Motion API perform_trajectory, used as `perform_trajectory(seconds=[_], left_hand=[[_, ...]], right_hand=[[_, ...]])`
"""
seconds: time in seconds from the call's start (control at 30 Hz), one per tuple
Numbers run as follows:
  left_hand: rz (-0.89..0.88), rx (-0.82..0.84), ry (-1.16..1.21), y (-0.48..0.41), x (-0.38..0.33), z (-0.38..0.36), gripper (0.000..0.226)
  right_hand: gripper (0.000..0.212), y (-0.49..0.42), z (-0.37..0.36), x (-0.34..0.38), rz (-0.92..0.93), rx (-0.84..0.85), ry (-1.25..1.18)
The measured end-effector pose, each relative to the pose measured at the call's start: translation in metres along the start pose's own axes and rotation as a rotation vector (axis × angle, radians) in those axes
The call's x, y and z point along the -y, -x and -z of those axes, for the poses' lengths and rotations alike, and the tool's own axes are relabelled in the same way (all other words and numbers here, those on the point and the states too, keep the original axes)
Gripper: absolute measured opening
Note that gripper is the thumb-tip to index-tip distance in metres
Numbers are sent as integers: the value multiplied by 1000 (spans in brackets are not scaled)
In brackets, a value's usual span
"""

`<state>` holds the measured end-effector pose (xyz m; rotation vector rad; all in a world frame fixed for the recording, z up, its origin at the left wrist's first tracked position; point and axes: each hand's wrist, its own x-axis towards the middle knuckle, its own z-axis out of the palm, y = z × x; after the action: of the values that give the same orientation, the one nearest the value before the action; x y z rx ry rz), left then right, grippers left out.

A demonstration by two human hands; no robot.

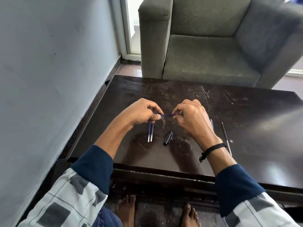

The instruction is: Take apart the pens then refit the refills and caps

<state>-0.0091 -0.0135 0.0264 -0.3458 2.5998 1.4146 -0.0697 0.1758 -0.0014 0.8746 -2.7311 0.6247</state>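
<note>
checked sleeve (65, 194), left hand (141, 113), right hand (193, 118) pinching slim refill (167, 115)

Forearms converge; left hand (141, 114) and right hand (192, 117), fingers curled, pinch opposite ends of one refill (167, 115).

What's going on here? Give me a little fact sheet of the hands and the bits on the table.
Left hand: pinches one end of a blue refill
Right hand: pinches its other end
Two more refills: reach out from under the left hand
Black cap: lies on the table
Thin refill: lies on the table, right of the right hand
</note>
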Motion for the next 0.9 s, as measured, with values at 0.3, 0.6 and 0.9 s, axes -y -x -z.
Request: perform_trajectory(seconds=[0.3, 0.6, 0.9], left_hand=[[13, 7, -22, 0, -4, -8, 11], [31, -159, -271, 0, -5, -24, 8], [70, -273, -259, 4, -8, -21, 8]], right_hand=[[10, 1, 0, 3, 23, 25, -27], [15, 2, -1, 2, 36, 69, 18], [10, -4, 38, -30, -263, 245, -7]])
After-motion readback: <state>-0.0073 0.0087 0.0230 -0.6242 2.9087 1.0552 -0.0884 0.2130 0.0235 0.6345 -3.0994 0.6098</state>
